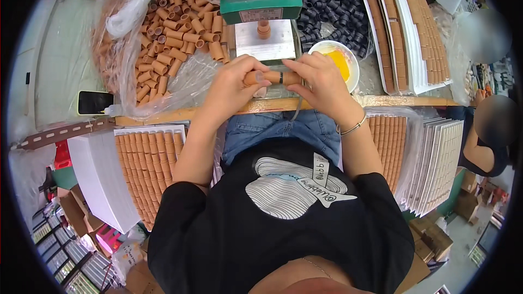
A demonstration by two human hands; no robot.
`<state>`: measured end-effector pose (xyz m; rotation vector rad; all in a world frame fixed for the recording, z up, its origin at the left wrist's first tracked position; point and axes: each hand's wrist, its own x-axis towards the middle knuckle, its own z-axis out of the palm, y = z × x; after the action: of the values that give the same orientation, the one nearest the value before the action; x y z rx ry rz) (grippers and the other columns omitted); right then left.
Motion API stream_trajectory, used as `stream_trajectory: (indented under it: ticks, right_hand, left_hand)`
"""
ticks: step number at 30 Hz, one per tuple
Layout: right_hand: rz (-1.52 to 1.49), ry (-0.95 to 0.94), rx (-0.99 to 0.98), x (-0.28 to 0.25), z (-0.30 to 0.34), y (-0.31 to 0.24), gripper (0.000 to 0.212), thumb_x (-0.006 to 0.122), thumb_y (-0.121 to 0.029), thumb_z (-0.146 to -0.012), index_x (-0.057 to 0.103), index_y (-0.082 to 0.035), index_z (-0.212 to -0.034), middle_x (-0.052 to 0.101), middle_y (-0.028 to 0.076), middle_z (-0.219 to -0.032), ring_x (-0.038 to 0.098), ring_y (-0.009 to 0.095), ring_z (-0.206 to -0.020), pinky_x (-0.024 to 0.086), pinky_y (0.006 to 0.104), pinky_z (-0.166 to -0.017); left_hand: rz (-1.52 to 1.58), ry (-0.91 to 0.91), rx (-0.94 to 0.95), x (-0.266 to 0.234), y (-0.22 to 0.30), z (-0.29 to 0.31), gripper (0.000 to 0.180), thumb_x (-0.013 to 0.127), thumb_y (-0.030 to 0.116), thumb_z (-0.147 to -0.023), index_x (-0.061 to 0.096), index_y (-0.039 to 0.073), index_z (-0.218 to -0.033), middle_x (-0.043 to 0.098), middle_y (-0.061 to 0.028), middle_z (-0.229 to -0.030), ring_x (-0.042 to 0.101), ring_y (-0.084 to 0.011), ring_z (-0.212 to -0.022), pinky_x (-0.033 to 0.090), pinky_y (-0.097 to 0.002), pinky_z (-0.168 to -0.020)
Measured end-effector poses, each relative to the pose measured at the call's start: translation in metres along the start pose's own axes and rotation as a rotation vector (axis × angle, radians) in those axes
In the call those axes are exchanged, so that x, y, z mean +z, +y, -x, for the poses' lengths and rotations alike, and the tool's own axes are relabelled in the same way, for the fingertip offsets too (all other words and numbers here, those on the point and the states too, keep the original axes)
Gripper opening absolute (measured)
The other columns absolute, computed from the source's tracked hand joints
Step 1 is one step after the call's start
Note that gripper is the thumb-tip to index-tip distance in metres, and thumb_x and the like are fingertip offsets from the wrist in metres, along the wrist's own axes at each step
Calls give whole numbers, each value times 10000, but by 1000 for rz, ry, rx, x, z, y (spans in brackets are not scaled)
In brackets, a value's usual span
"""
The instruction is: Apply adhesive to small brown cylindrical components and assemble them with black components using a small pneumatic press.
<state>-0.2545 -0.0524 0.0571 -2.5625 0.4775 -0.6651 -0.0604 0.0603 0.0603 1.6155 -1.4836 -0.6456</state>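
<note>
In front of my waist, at the table's edge, both hands hold a short tan cylinder [272,77] level between them. A narrow black band runs around it right of its middle. My left hand [234,83] pinches its left end between thumb and fingers. The right end is gripped by my right hand [320,81], whose index finger reaches out above it. Just beyond my hands, a small tan piece [264,29] stands upright on the metal plate [250,43] of a press with a green block [260,10]. Whether the cylinder is one piece or several is unclear.
Loose tan tubes [174,38] fill a plastic bag at the left. Black fittings [327,8] are heaped behind a white bowl [354,71] with yellow contents. Trays of tan tubes [430,38] stand right; more flank my lap. A phone [95,102] lies left. Another person's arm [478,155] shows far right.
</note>
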Motion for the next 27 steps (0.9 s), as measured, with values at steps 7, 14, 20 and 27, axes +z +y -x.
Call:
stream_trajectory:
  ticks: [7,14,20,27]
  right_hand:
    - [-134,-51,28,7,-10,0,372,757,-116,-706,628,-45,-1047,621,101,-883,583,302,-858,457,405,-766]
    - [-73,162,279,34,-57,32,250,734,-209,-767,606,-67,-928,664,86,-822,609,328,-828,453,442,-750]
    - [-52,54,312,59,-82,40,359,764,-296,-736,636,-67,-981,648,91,-874,602,285,-892,440,434,-750]
    - [-359,54,338,19,-33,4,511,801,-321,-745,627,-54,-1145,599,94,-917,602,181,-802,481,314,-668]
  left_hand:
    - [348,22,-61,13,-18,-6,329,752,68,-762,629,26,-1065,651,-124,-954,629,-239,-873,486,-311,-784]
    - [-234,234,-27,12,-56,-55,491,769,178,-777,592,-1,-1199,646,-121,-1154,626,-234,-954,485,-357,-861]
    - [245,319,-158,-9,-65,-47,424,740,216,-833,585,-10,-1157,651,-108,-1002,617,-173,-897,492,-306,-777]
    - [778,-168,-291,-18,-35,2,539,677,132,-870,434,9,-1335,627,-90,-1091,611,-137,-968,503,-273,-800]
